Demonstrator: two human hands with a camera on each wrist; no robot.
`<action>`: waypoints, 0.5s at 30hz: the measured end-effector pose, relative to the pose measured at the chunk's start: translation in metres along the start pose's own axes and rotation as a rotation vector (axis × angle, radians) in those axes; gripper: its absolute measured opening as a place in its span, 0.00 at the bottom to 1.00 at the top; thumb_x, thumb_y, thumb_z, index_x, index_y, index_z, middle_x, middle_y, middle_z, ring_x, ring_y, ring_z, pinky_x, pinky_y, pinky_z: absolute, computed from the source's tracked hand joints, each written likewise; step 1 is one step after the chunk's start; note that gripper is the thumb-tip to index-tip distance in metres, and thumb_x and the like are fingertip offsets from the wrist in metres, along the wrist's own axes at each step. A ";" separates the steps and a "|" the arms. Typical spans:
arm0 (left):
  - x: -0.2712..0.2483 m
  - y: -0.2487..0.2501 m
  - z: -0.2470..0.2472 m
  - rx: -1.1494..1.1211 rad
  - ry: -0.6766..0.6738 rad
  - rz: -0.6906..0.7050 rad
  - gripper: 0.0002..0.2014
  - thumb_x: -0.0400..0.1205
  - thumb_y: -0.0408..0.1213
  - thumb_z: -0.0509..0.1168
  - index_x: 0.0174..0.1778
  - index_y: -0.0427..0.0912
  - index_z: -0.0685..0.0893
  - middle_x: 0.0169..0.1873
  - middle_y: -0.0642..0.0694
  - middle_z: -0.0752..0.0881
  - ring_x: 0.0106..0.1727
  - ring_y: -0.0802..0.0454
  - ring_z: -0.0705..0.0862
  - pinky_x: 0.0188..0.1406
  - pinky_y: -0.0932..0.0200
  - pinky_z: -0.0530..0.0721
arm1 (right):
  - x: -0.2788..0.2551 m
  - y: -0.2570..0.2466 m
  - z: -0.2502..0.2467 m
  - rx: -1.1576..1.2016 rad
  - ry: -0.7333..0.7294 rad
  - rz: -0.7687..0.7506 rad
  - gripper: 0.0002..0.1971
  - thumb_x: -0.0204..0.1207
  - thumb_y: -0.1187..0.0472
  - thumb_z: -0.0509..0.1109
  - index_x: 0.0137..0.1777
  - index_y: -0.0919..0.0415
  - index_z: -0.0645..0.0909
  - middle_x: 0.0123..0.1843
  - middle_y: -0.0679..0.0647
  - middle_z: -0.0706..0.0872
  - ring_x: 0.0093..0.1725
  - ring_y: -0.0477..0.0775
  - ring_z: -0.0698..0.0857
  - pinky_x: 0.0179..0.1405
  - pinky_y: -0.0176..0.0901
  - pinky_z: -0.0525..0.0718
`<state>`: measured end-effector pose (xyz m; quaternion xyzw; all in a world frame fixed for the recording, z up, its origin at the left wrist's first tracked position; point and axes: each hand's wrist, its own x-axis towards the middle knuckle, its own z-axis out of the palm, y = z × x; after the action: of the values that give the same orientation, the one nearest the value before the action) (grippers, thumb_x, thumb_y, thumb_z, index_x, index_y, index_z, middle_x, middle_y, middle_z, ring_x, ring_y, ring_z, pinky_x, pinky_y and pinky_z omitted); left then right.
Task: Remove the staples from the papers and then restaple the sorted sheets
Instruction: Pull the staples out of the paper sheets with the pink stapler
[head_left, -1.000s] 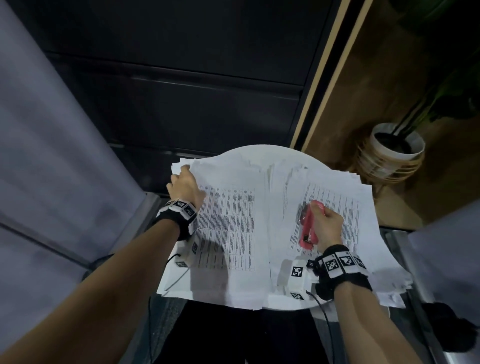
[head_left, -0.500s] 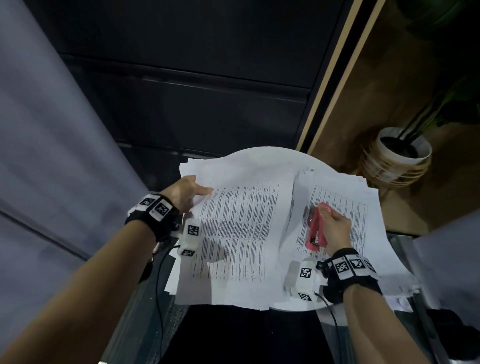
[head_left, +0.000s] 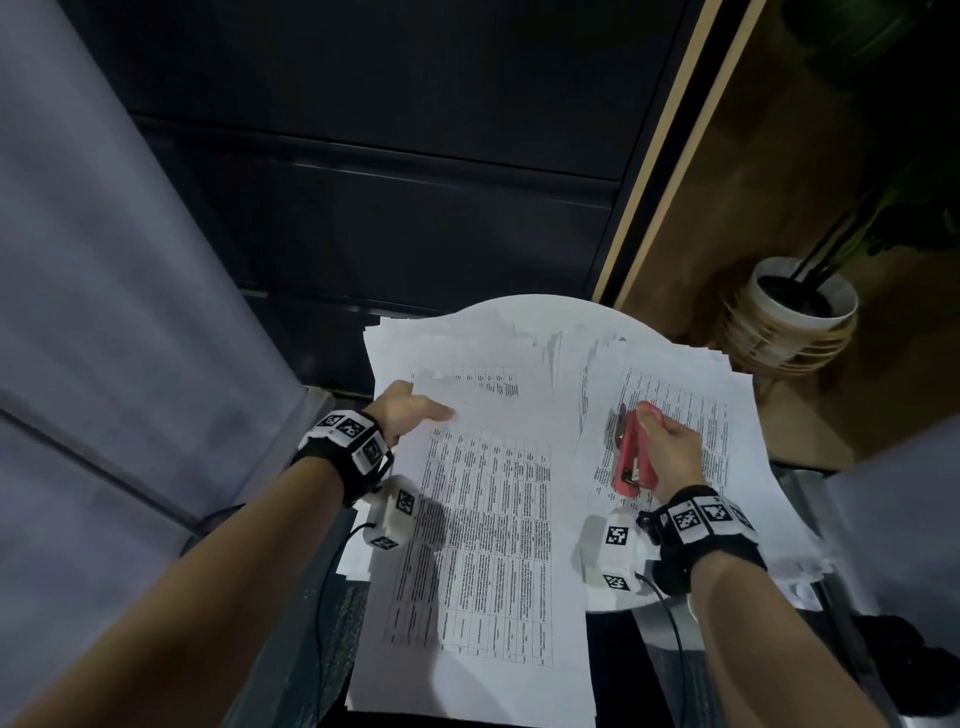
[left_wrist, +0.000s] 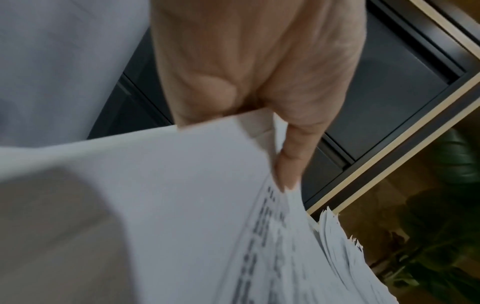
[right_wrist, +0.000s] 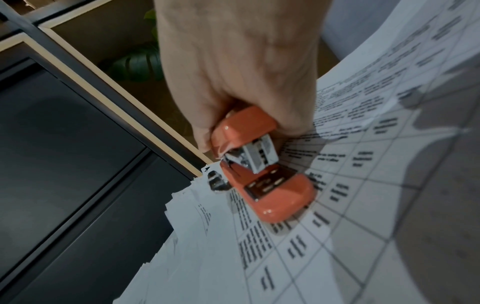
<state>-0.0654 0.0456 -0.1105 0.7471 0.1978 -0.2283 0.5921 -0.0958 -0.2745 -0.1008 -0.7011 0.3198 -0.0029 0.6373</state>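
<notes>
My left hand (head_left: 410, 415) pinches the upper left edge of a printed sheet set (head_left: 488, 525), thumb on top, and holds it lifted toward me off the left paper pile (head_left: 441, 343). In the left wrist view the fingers (left_wrist: 288, 164) grip that same sheet set (left_wrist: 182, 205) at its corner. My right hand (head_left: 670, 452) grips a small coral-red stapler (head_left: 631, 452) over the right paper pile (head_left: 691, 410). In the right wrist view the stapler (right_wrist: 259, 170) has its jaws apart, just above printed sheets (right_wrist: 363, 205).
Both piles lie on a small round white table (head_left: 540, 309). A potted plant in a white pot (head_left: 800, 306) stands on the floor at the right. Dark cabinet panels (head_left: 389, 156) rise behind, and grey upholstery (head_left: 104, 312) flanks the left.
My left hand has lifted the printed sheets off the left pile and drawn them toward me. My right hand with the stapler has stayed over the right pile.
</notes>
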 end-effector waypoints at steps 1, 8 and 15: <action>0.001 0.002 0.002 0.008 0.005 0.039 0.35 0.67 0.33 0.79 0.71 0.37 0.76 0.64 0.41 0.84 0.64 0.41 0.83 0.65 0.48 0.80 | -0.001 -0.001 0.002 -0.014 0.000 -0.009 0.12 0.81 0.55 0.70 0.55 0.65 0.85 0.44 0.63 0.87 0.38 0.60 0.84 0.44 0.52 0.86; 0.035 -0.018 0.009 -0.044 0.000 -0.006 0.37 0.61 0.25 0.70 0.71 0.36 0.74 0.68 0.38 0.79 0.68 0.39 0.77 0.72 0.41 0.73 | -0.040 -0.019 0.050 -0.175 -0.248 -0.220 0.14 0.83 0.56 0.66 0.66 0.57 0.83 0.46 0.53 0.88 0.37 0.51 0.86 0.28 0.33 0.81; 0.027 -0.022 0.021 -0.077 0.042 -0.059 0.35 0.72 0.35 0.76 0.75 0.35 0.71 0.71 0.37 0.77 0.72 0.38 0.74 0.75 0.41 0.68 | -0.062 0.014 0.129 -0.456 -0.374 -0.253 0.10 0.76 0.39 0.67 0.45 0.40 0.86 0.41 0.49 0.90 0.44 0.60 0.90 0.60 0.67 0.82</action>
<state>-0.0580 0.0309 -0.1473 0.7223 0.2408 -0.2223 0.6091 -0.0983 -0.1311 -0.1120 -0.8484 0.0998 0.1185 0.5061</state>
